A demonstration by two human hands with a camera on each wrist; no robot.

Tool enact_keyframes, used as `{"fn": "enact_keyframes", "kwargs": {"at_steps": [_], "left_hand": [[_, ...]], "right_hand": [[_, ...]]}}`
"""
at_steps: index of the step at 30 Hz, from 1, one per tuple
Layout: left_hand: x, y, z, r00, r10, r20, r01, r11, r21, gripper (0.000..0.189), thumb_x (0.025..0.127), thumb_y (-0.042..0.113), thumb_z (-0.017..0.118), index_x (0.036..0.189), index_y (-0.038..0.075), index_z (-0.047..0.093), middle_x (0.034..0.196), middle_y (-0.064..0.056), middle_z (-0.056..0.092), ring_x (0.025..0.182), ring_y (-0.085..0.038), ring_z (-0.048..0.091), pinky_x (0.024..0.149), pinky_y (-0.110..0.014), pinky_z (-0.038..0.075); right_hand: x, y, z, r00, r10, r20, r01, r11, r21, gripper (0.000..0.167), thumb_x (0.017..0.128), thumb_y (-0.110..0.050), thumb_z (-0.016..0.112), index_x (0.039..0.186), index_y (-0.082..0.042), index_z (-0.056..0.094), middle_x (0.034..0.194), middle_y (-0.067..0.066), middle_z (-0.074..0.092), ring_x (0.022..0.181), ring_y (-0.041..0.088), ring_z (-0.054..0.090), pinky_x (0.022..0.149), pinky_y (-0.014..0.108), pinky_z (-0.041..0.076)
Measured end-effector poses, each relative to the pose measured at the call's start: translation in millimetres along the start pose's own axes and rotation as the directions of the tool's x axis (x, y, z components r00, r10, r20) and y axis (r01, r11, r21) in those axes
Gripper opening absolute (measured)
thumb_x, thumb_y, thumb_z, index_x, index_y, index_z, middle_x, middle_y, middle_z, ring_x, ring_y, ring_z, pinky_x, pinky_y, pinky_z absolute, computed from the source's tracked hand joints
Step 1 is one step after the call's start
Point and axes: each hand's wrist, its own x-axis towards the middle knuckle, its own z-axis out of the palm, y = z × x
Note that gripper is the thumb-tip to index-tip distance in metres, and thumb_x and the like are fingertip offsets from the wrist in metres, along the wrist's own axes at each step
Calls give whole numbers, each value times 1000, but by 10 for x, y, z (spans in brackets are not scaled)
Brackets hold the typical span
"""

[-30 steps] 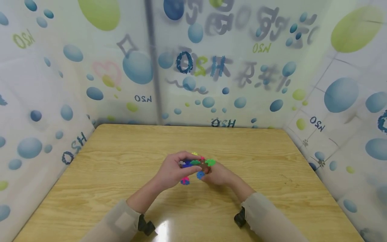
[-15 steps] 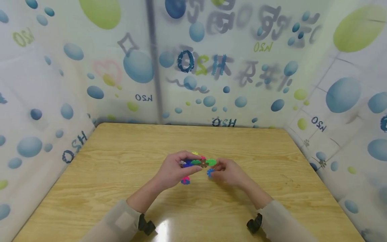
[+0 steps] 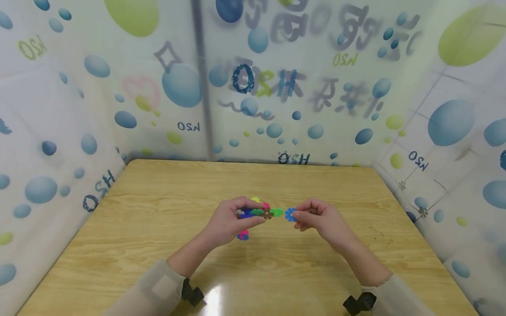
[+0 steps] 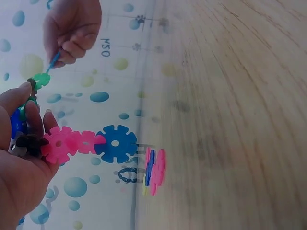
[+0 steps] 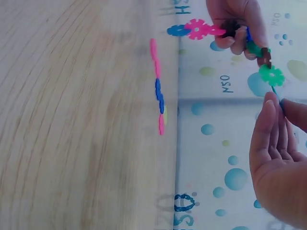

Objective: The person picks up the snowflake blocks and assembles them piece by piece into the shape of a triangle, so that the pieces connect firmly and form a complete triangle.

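Note:
My left hand [image 3: 226,223] grips a chain of interlocking plastic snowflake discs; fingers hide part of it. A brown disc [image 3: 267,213] and a light green disc [image 3: 278,212] extend from its right end. Pink discs [image 4: 58,144] and a blue end disc [image 4: 115,143] stick out on another branch, below the hand in the head view. Between thumb and fingers, my right hand [image 3: 326,223] pinches a single blue snowflake disc [image 3: 291,214]. That disc is held edge-on beside the light green one, very close to it; whether they touch, I cannot tell.
More snowflake discs, pink, blue and yellow [image 5: 159,96], lie on the wooden table [image 3: 189,184] beyond the hands, partly hidden by the left hand in the head view. Patterned curtain walls [image 3: 158,131] enclose the table at the back and sides.
My right hand has moved right and slightly away from me, carrying the blue disc from below the chain to beside the light green disc. The left hand has stayed almost still.

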Motion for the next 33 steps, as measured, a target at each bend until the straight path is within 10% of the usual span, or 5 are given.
{"fn": "enact_keyframes", "kwargs": {"at_steps": [33], "left_hand": [[13,2,39,999,-30,46,31,999,-10,32,95,29,89,126,24,83,119,-4,82,88,-14,74,67,-25,60]], "right_hand": [[-4,-75,46,992,80,101,-92,989,117,24,110,-21,68,116,1,65,94,0,79,84,12,78,80,27,66]]}}
